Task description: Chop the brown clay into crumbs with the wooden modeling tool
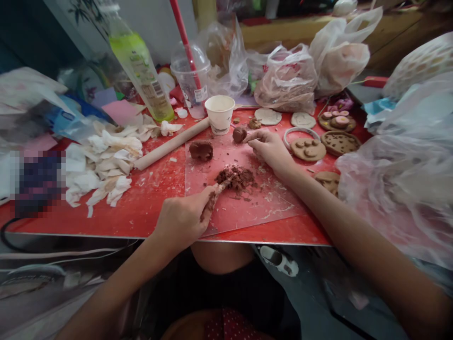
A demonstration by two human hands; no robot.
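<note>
My left hand point(189, 212) is closed low over the clear sheet point(262, 208), its clay-smeared fingers around something thin I cannot make out. The front end meets a crumbly heap of brown clay point(244, 178). Farther back, my right hand point(267, 148) has its fingers bent and drawn together. Its fingertips are at the right edge of a small round brown lump point(239, 135); whether they grip it is unclear. A larger brown clay lump point(201, 150) sits to the left. Behind stands a white paper cup point(220, 115).
A rolling pin point(173, 144) lies left on the red table point(116, 222), near crumpled tissues point(102, 165). A green bottle point(141, 71) and a plastic cup point(191, 75) stand behind. Decorated clay discs point(307, 149), a ring point(287, 137) and plastic bags point(392, 174) occupy the right.
</note>
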